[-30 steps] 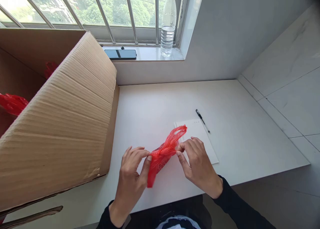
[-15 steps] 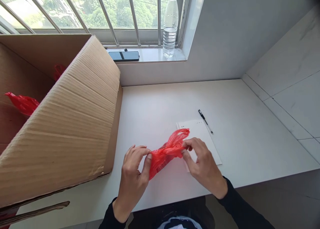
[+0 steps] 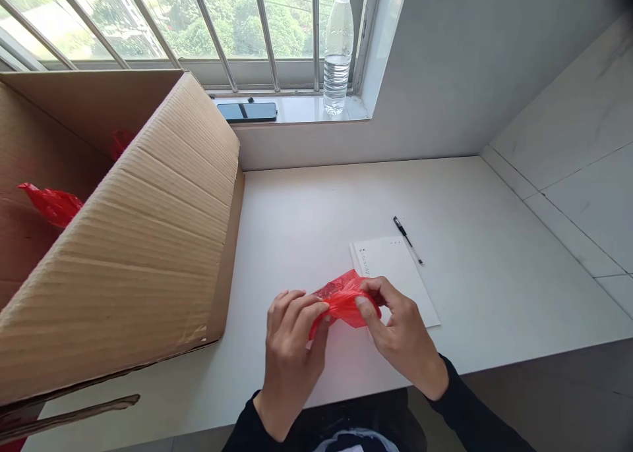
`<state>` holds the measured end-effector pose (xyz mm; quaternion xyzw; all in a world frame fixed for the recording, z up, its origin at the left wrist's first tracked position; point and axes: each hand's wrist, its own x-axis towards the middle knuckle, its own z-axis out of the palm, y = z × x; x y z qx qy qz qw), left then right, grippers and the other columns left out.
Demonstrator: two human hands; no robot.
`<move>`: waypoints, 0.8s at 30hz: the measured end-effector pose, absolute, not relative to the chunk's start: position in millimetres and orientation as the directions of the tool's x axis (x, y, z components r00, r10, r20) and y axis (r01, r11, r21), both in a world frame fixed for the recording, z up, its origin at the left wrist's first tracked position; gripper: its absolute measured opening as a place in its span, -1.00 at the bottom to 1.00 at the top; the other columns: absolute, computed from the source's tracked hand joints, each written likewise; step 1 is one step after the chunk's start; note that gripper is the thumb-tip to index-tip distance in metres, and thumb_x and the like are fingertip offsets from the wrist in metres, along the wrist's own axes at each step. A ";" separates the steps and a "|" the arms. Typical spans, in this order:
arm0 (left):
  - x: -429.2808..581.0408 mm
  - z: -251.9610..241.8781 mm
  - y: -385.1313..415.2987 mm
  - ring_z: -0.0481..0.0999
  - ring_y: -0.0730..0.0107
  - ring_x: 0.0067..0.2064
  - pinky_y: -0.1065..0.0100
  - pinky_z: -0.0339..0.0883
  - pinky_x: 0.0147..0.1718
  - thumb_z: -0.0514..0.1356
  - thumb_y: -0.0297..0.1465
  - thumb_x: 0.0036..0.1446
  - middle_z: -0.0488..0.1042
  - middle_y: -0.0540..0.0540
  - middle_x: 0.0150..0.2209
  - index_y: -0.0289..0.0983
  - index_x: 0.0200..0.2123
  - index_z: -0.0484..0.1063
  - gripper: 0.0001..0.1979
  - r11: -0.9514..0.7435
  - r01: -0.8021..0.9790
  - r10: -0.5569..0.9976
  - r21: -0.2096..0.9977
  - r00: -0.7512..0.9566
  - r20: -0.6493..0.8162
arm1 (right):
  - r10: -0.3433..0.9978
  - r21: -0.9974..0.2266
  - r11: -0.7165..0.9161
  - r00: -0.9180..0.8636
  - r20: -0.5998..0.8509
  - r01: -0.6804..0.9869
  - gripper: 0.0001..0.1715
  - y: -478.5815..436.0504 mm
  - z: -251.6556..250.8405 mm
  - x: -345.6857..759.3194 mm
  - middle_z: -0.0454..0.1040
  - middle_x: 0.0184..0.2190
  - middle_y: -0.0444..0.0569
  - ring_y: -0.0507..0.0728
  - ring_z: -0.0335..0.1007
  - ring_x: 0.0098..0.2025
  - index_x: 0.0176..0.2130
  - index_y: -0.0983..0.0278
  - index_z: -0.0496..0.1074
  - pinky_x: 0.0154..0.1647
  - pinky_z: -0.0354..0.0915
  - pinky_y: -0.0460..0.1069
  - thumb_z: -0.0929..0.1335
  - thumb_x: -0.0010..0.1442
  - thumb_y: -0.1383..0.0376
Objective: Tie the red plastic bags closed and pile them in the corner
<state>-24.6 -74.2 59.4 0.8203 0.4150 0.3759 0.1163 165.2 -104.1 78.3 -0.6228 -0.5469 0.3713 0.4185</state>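
A crumpled red plastic bag [image 3: 346, 300] is held between both hands above the white tabletop [image 3: 297, 221], near its front edge. My left hand [image 3: 297, 346] pinches the bag's left end between thumb and fingers. On the other side, my right hand [image 3: 395, 327] grips the bag's right end with thumb and index finger. Behind the bag lies a white sheet of paper [image 3: 390, 261] with small writing, partly covered by the bag and my right hand. A black pen [image 3: 408, 239] rests beside the paper's upper right edge.
A large open cardboard box [image 3: 148, 254] stands at the left, with red plastic bags [image 3: 54, 205] inside. On the windowsill are a dark phone [image 3: 247, 112] and a clear water bottle [image 3: 337, 56]. Barred window behind; walls at the back and right.
My left hand has moved right, closer to my right hand. The red bag is now bunched and folded more compactly, and its loose upper end no longer sticks up.
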 end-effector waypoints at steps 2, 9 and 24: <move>-32.1 62.2 -69.7 0.44 0.16 0.02 0.02 0.33 0.09 0.24 -0.60 0.22 0.55 -0.08 -0.17 -0.21 -0.12 0.45 -0.78 -0.591 0.593 0.791 0.547 0.294 0.536 | 0.978 -0.956 -0.143 0.182 -0.098 0.254 -0.82 -107.5 78.8 172.8 0.45 -0.30 -0.14 0.08 0.38 -0.29 -0.16 0.14 0.37 -0.30 0.33 -0.03 0.27 0.39 0.11; -38.5 74.8 -68.7 0.43 0.20 0.02 0.15 0.37 -0.03 0.17 -0.38 0.33 0.43 -0.11 -0.07 -0.16 -0.05 0.46 -0.85 -0.312 0.615 0.945 0.724 0.119 0.306 | 0.979 -0.967 -0.154 0.167 -0.121 0.205 -0.67 -111.0 78.1 173.7 0.41 0.06 -0.09 0.12 0.38 0.02 0.13 0.03 0.30 0.00 0.35 0.01 0.26 0.40 0.08; -56.8 100.1 -84.4 0.41 0.35 -0.16 0.35 0.33 -0.21 0.13 -0.37 0.35 0.37 -0.03 -0.14 -0.04 0.04 0.45 -0.76 -0.278 0.463 0.959 0.842 0.085 0.270 | 0.934 -0.971 -0.230 0.295 -0.202 0.062 -0.69 -118.0 100.6 179.3 0.45 -0.22 -0.10 0.10 0.40 -0.23 -0.01 0.10 0.34 -0.22 0.38 -0.03 0.33 0.34 0.02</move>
